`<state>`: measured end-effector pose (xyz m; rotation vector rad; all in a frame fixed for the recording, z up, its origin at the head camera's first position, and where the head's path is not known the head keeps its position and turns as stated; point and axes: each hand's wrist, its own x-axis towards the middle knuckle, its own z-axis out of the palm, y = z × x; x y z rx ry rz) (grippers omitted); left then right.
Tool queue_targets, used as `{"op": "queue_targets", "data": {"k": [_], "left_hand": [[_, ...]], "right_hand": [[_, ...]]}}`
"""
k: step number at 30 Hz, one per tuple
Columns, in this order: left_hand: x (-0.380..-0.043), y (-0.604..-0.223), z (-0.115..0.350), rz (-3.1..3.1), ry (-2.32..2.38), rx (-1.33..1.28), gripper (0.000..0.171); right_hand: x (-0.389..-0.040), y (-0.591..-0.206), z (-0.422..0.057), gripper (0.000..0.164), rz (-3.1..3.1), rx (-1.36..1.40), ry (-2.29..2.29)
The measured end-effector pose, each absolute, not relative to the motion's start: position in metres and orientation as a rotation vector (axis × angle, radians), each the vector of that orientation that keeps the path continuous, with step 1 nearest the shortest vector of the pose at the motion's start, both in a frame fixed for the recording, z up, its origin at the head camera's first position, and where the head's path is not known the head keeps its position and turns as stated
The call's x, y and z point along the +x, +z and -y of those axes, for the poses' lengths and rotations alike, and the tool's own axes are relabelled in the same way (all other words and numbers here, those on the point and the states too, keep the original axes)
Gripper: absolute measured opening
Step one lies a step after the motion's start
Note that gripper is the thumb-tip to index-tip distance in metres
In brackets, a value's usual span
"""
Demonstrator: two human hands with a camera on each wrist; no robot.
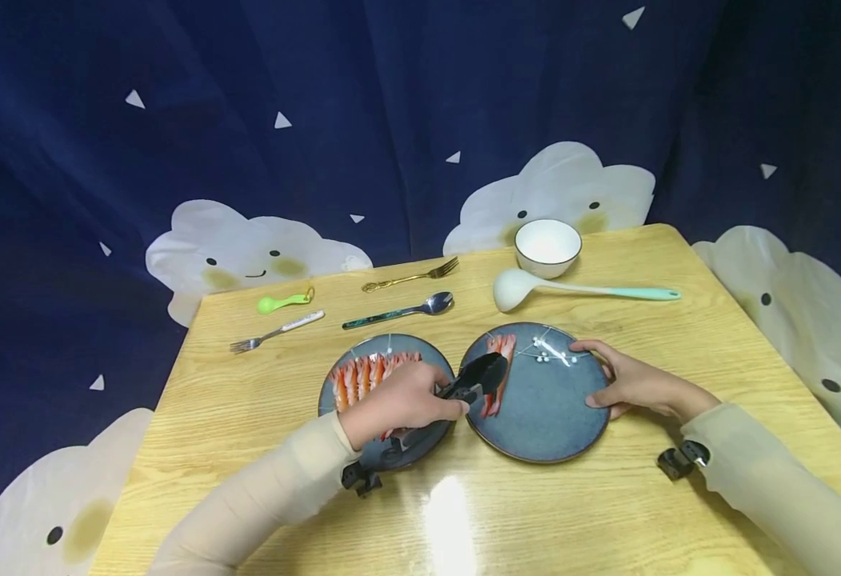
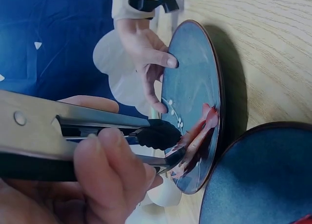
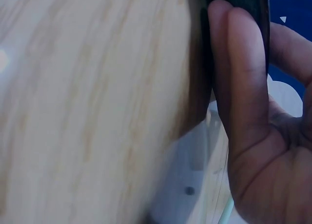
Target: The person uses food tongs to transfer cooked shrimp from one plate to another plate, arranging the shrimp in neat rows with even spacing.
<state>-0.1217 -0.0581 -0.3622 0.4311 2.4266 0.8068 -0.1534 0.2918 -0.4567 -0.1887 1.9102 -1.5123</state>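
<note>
My left hand (image 1: 407, 396) grips a pair of metal tongs with black tips (image 1: 483, 374). Those tips are at the cooked shrimp (image 1: 506, 350) on the left side of the right blue plate (image 1: 550, 412); in the left wrist view they touch or nearly touch the shrimp (image 2: 197, 136). My right hand (image 1: 639, 384) holds that plate by its right rim, thumb on top and fingers (image 3: 246, 77) underneath. Under my left forearm and hand sits the left blue plate (image 1: 389, 344), bearing a row of shrimp (image 1: 361, 378), partly hidden by the hand.
Behind the plates lie a white ladle with a mint handle (image 1: 514, 290), a dark spoon (image 1: 436, 302), a gold fork (image 1: 409, 278), a white-handled fork (image 1: 276, 331) and a green measuring spoon (image 1: 282, 302). A white bowl (image 1: 548, 246) stands near the table's far edge.
</note>
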Motion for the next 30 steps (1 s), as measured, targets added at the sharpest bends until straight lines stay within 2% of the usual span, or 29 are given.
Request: {"op": "queue_targets", "data": {"k": [5,19,26,28,30], "left_hand": [[-0.119,-0.363,0.059,-2.44,0.795,0.441,0.046],[-0.116,-0.359,0.066,-2.523,0.737,0.504,0.054],[-0.11,-0.343,0.09,-2.631,0.728,0.488,0.054],[-0.106,-0.34,0.101,-2.684,0.719,0.47,0.046],[-0.102,-0.337,0.112,-2.743,0.688,0.433,0.045]], "right_hand": [[-0.152,-0.46,-0.291,0.086,-1.907,-0.191,-1.51],[-0.152,-0.459,-0.29,0.087,-1.915,-0.181,-1.512],[-0.152,-0.456,-0.292,0.088,-1.948,-0.165,-1.486],[-0.153,-0.456,-0.292,0.088,-1.949,-0.168,-1.483],[-0.153,-0.456,-0.292,0.088,-1.954,-0.173,-1.479]]}}
